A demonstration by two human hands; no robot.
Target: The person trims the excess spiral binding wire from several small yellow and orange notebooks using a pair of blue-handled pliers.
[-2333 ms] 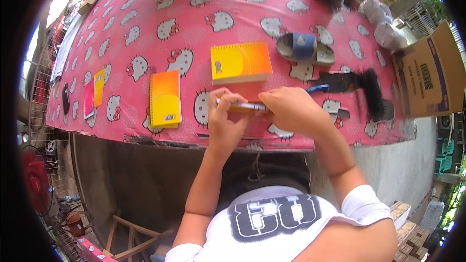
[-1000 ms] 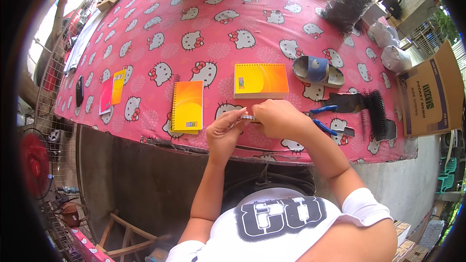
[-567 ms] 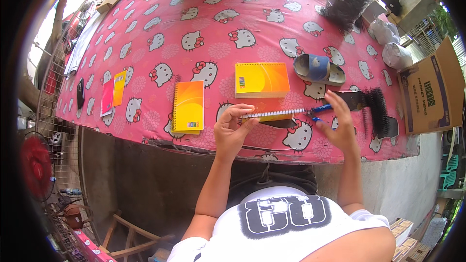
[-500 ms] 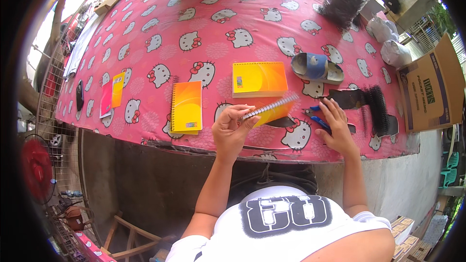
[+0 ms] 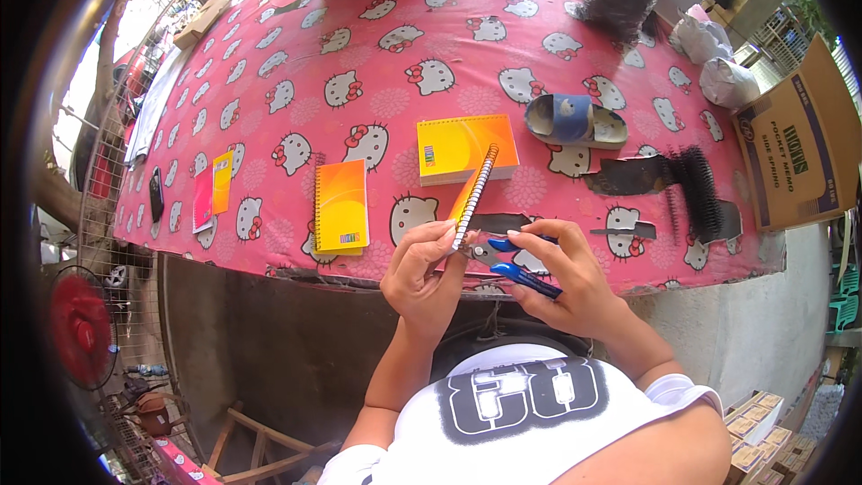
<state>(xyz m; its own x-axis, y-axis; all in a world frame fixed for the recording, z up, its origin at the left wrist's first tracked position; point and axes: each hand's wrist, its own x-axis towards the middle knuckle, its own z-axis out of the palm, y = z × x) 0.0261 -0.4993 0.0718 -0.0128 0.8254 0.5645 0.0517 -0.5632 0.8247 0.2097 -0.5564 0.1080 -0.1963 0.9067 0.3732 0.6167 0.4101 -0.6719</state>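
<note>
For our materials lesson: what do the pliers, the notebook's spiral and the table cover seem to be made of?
Pliers: grey metal jaws, glossy blue grips, probably plastic or rubber. Spiral: thin pale wire coil, likely metal. Table cover: pink printed sheet, slightly shiny with wrinkles, probably plastic-coated cloth.

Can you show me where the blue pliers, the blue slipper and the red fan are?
Blue-handled metal pliers (image 5: 514, 270), head view, on a blue handle.
Blue-strapped grey slipper (image 5: 571, 119), head view, on its strap.
Round red fan (image 5: 79, 328), head view, on its grille.
</note>
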